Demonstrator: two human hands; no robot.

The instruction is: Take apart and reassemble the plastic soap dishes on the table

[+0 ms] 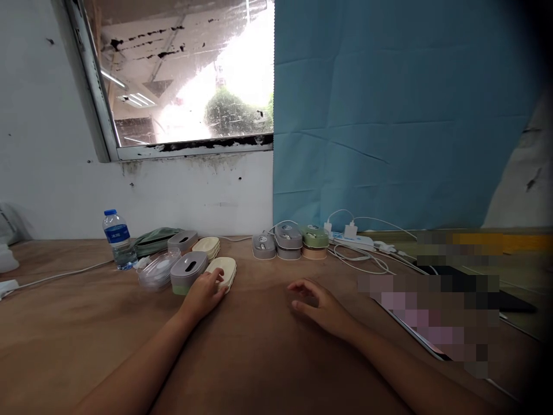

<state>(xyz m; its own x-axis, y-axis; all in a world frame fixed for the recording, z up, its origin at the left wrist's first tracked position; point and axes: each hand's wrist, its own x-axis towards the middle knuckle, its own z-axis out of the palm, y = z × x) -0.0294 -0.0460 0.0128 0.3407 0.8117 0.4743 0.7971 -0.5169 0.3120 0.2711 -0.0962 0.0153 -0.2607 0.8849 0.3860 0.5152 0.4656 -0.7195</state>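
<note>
My left hand [208,293] rests at the near left edge of a small stack of cream oval lids [225,269]. Its index finger bends over the top piece and the thumb lies apart from it by the front edge; no firm hold shows. Close beside that hand stands a grey oval box [189,266] with a dark slot on top and a green lower part. Over the brown tabletop [263,334], my right hand [314,304] hovers or rests with bent fingers, thumb apart, holding nothing.
Clear plastic containers [159,268], a water bottle [118,239], more cream lids [208,247] and a green pouch [155,239] stand left. At the back are grey boxes [288,242], a green-and-orange box [315,242] and a power strip [353,240] with cables. A blurred-out tablet-like object [415,328] lies right.
</note>
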